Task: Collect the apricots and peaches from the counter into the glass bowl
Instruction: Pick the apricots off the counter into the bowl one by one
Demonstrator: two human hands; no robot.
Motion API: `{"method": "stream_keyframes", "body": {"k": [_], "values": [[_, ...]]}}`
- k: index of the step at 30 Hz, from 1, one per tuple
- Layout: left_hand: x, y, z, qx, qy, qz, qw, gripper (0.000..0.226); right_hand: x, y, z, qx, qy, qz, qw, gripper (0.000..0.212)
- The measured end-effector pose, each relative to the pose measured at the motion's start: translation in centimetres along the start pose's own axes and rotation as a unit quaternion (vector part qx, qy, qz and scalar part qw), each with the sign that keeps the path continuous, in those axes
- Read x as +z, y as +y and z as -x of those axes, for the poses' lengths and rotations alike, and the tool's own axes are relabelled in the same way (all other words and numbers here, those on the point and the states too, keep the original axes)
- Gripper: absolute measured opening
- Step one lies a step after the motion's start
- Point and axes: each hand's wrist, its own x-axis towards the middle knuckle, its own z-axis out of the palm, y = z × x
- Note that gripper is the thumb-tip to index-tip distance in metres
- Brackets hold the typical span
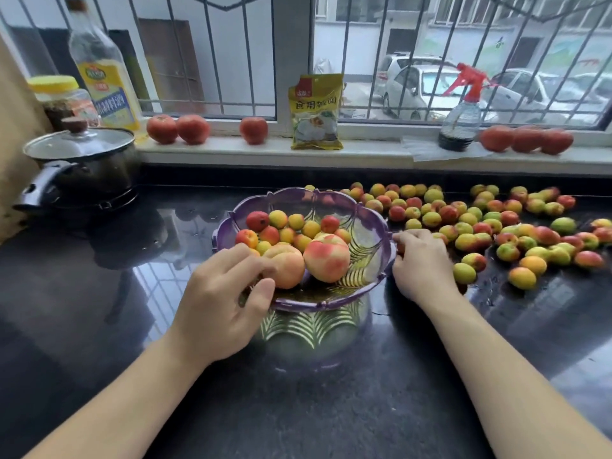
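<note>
Left hand (218,303) fingers curled round a peach (286,265) at the glass bowl (374,223) rim, seven o'clock. Right hand (422,263) at three o'clock, fingers curled; grip unclear.

A: Which colours are seen on the glass bowl (371,223)?
B: Purple, with a pale fan pattern. Right of it, yellow-green and red apricots (490,223) are spread.

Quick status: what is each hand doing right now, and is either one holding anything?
Left hand: fingers curled on a peach at the glass bowl's near rim.
Right hand: fingers curled at the bowl's right rim; cannot tell what it holds.
</note>
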Motion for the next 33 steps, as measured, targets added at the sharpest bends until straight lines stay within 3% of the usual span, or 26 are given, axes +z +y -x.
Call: {"method": "stream_keyframes", "body": {"k": [4, 8, 10, 13, 16, 22, 26, 29, 31, 33], "values": [[-0.4, -0.9, -0.4, -0.023, 0.067, -0.005, 0.997, 0.035, -0.5, 0.5, -0.3, 0.012, 0.019, -0.04, 0.999, 0.041], [-0.7, -2.6, -0.6, -0.136, 0.086, -0.026, 0.987, 0.03, -3.5, -0.2, 0.2, -0.013, 0.134, -0.245, 0.96, 0.035], [-0.8, -3.0, -0.5, -0.169, 0.076, -0.024, 0.982, 0.028, -5.1, -1.3, 1.2, -0.064, 0.128, -0.312, 0.939, 0.026], [-0.5, -3.2, -0.5, -0.186, 0.053, -0.012, 0.981, 0.03, -4.8, -2.3, 2.2, -0.136, 0.05, -0.272, 0.951, 0.022], [-0.4, -3.5, -0.6, -0.197, 0.022, 0.008, 0.98, 0.037, -3.7, -2.9, 2.3, -0.118, -0.003, -0.236, 0.964, 0.022], [-0.2, -3.6, -0.5, -0.211, 0.004, 0.069, 0.975, 0.033, -3.3, -3.1, 2.1, -0.088, -0.025, -0.289, 0.953, 0.02], [-0.1, -3.6, -0.5, -0.216, -0.002, 0.053, 0.975, 0.034, -3.0, -3.2, 2.4, -0.084, 0.001, -0.3, 0.95, 0.018], [-0.1, -3.3, -0.5, -0.22, -0.007, 0.014, 0.975, 0.039, -3.6, -2.7, 2.0, -0.079, 0.092, -0.278, 0.953, 0.014], [0.1, -2.9, -0.6, -0.208, -0.009, -0.03, 0.978, 0.045, -4.7, -1.3, 1.3, -0.042, 0.161, -0.203, 0.965, 0.017], [0.4, -2.1, -0.6, -0.2, -0.006, -0.088, 0.976, 0.047, -5.6, 0.8, 0.5, 0.009, 0.173, -0.091, 0.981, 0.02]]}}
